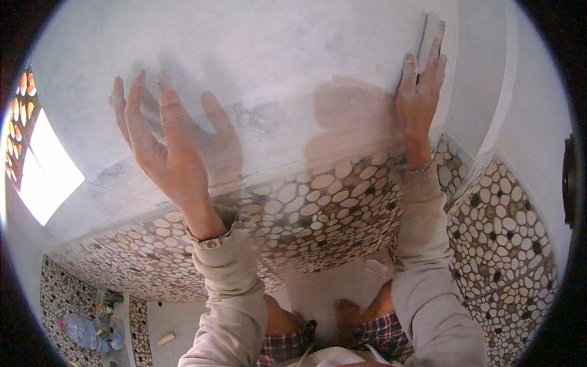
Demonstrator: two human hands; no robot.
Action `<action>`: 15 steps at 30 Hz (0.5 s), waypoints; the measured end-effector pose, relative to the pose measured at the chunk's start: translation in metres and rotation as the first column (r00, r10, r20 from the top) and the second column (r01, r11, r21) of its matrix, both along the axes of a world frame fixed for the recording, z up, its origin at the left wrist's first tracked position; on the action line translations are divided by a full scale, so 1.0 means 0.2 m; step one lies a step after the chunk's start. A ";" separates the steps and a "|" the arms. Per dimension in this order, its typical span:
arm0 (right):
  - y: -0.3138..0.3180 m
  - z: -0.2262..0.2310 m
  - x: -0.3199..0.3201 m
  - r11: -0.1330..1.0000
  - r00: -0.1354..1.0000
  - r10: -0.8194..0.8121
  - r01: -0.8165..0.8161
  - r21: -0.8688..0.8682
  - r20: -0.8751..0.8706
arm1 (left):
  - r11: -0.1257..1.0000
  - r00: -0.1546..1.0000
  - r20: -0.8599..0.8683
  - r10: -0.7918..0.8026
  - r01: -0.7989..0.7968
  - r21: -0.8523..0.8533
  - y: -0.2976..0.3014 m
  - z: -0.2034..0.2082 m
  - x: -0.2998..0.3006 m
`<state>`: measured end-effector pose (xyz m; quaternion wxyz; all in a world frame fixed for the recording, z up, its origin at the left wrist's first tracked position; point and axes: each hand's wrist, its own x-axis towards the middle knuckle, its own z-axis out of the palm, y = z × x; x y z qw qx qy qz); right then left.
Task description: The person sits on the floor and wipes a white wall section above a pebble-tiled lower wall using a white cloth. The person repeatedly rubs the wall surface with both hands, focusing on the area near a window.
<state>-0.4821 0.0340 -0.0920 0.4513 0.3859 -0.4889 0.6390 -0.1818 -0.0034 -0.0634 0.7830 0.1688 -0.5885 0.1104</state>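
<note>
My right hand (pixel 420 101) is raised high at the right, its fingers closed along a pale, dusty flat block (pixel 435 29) with a darker edge, which looks like a sanding block. The block lies against the whitish plastered wall (pixel 275 55), close to the inner corner. At the left, my left hand (pixel 171 144) is held up before the same wall with its fingers spread and nothing in it. Whether its fingertips touch the surface I cannot tell. Dust coats the fingers of both hands, and their shadows fall on the wall.
Oval-pebble tiling (pixel 318 211) covers the lower wall and continues on the right-hand wall (pixel 501 238). A bright opening (pixel 52 168) is at the left. Clear plastic bottles (pixel 81 330) stand at the lower left, near a pale piece (pixel 166 338) on the floor. A dark fixture (pixel 570 183) hangs far right.
</note>
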 end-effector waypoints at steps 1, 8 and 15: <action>-0.01 0.01 0.01 0.998 0.998 -0.001 0.004 -0.056 0.056 | 1.000 1.000 0.013 -0.017 0.018 -0.014 0.01 0.00 -0.01; -0.02 -0.18 0.56 0.903 0.742 0.275 0.019 0.430 -0.611 | 0.998 0.992 0.111 0.056 -0.053 -0.026 0.03 -0.01 -0.10; -0.02 0.04 0.16 0.987 0.971 -0.142 0.154 0.049 -0.194 | 0.997 0.993 0.100 0.070 -0.073 0.025 -0.02 -0.01 0.03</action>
